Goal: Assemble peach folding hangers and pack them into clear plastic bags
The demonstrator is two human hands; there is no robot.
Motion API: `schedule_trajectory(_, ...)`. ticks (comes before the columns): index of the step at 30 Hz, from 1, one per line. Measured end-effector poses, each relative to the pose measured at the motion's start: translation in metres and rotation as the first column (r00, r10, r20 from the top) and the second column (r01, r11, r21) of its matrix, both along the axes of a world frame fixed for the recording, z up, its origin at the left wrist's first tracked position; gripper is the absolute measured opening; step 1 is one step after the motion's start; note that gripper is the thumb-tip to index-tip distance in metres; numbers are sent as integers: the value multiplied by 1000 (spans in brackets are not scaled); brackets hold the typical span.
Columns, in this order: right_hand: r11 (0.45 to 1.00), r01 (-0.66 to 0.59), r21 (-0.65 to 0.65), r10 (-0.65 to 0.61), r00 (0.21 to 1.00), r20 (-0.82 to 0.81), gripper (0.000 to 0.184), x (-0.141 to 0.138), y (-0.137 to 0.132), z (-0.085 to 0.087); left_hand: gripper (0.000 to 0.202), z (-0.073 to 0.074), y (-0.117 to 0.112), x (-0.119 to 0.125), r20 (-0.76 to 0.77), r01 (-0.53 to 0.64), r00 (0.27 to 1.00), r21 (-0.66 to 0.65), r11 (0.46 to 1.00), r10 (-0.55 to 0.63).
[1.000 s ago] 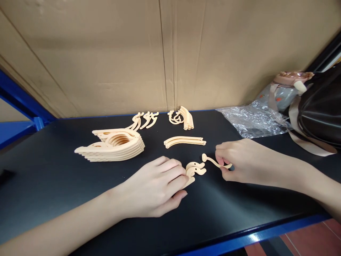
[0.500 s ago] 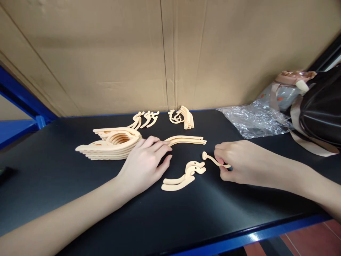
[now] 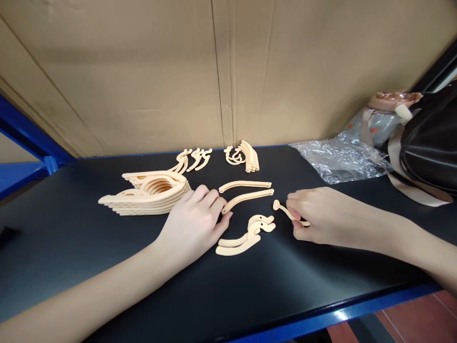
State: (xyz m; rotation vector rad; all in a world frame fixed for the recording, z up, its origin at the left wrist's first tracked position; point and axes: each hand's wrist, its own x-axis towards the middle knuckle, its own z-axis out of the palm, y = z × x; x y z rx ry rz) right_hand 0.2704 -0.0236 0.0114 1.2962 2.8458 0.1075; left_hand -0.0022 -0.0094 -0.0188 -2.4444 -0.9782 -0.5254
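Note:
My left hand (image 3: 194, 224) lies on the black tabletop (image 3: 107, 267) with its fingertips pinched on the near end of a curved cream plastic strip (image 3: 248, 196). A second strip (image 3: 244, 184) lies just behind it. My right hand (image 3: 317, 215) is closed on a small hooked cream piece (image 3: 283, 210), whose round end points left. Between the hands lie two curved cream pieces (image 3: 246, 233), stacked and untouched. A pile of larger cream hanger-shaped parts (image 3: 150, 193) sits just left of my left hand.
Small hook pieces (image 3: 194, 159) and a bundle of curved pieces (image 3: 244, 157) lie at the back by the cardboard wall (image 3: 214, 71). Crumpled clear plastic (image 3: 339, 157), a lidded bottle (image 3: 387, 114) and a dark bag (image 3: 432, 143) stand at the right. Blue shelf edge (image 3: 339, 317) runs along the front.
My left hand let go of the two curved pieces, moved back to the strips and pulled one strip forward, apart from the other. My right hand stayed put with its hooked piece.

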Motion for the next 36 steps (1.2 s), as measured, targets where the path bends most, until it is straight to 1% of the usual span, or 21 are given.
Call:
schedule_trajectory(2, 1000, 6, -2, -6, 1000, 2, 18, 0, 0, 0, 19, 1, -2, 1, 18, -14, 1000, 14, 1000, 14)
schedule_trajectory(4, 1000, 12, -14, -12, 1000, 2, 18, -1, -1, 0, 18, 2, -3, 2, 58, -49, 997, -6, 999, 49)
schedule_trajectory(6, 999, 16, -31, -15, 1000, 5, 19, -2, -1, 1, 13, 2, -4, 2, 117, -102, 987, -61, 993, 109)
schedule_trajectory(9, 998, 30, -49, -29, 999, 14, 18, -3, -2, 2, 7, 2, -4, 2, 224, -172, 952, -177, 969, 210)
schedule_trajectory(11, 998, 38, -50, -37, 999, 16, 18, -3, -2, 2, 8, 3, -4, 1, 285, -169, 930, -228, 959, 232)
schedule_trajectory(13, 998, 36, -47, -35, 999, 12, 18, -3, -2, 2, 12, 4, -6, 2, 345, -138, 912, -256, 957, 224)
schedule_trajectory(15, 999, 27, -35, -27, 1000, 12, 18, -3, -1, 1, 14, 5, -8, 2, 421, -103, 876, -310, 945, 234)
schedule_trajectory(17, 1000, 17, -25, -17, 1000, 20, 19, -3, -1, 0, 15, 6, -10, 3, 516, -49, 813, -403, 914, 271)
schedule_trajectory(20, 1000, 5, -6, -5, 1000, 29, 19, -2, 0, -3, 15, 8, -12, 5, 662, 93, 678, -508, 856, 319)
schedule_trajectory(22, 1000, -4, 26, 3, 999, 35, 18, -1, 0, -6, 13, 10, -11, 5, 748, 211, 580, -520, 828, 322)
schedule_trajectory(24, 998, -18, 59, 15, 999, 41, 16, 0, 0, -8, 12, 13, -9, 5, 814, 311, 483, -502, 807, 321)
schedule_trajectory(27, 996, -38, 85, 35, 998, 44, 14, 0, 0, -10, 17, 17, -6, 5, 868, 396, 362, -472, 787, 339)
schedule_trajectory(28, 995, -43, 92, 39, 998, 45, 13, 0, 0, -10, 20, 17, -6, 5, 876, 424, 327, -471, 773, 355)
schedule_trajectory(30, 993, -54, 109, 49, 997, 53, 13, 0, -1, -10, 23, 17, -5, 6, 872, 499, 261, -489, 716, 414)
schedule_trajectory(32, 987, -76, 144, 69, 996, 57, 13, -1, -1, -10, 25, 16, -6, 7, 838, 579, 218, -523, 625, 500)
schedule_trajectory(34, 976, -92, 198, 80, 995, 65, 13, -1, -1, -11, 25, 17, -7, 9, 797, 647, 213, -548, 530, 565)
schedule_trajectory(35, 970, -96, 225, 81, 994, 75, 13, -1, -1, -12, 25, 18, -8, 9, 778, 668, 230, -563, 487, 585)
schedule_trajectory(36, 962, -96, 254, 77, 993, 87, 13, -1, 0, -12, 25, 19, -10, 10, 757, 673, 264, -588, 449, 597)
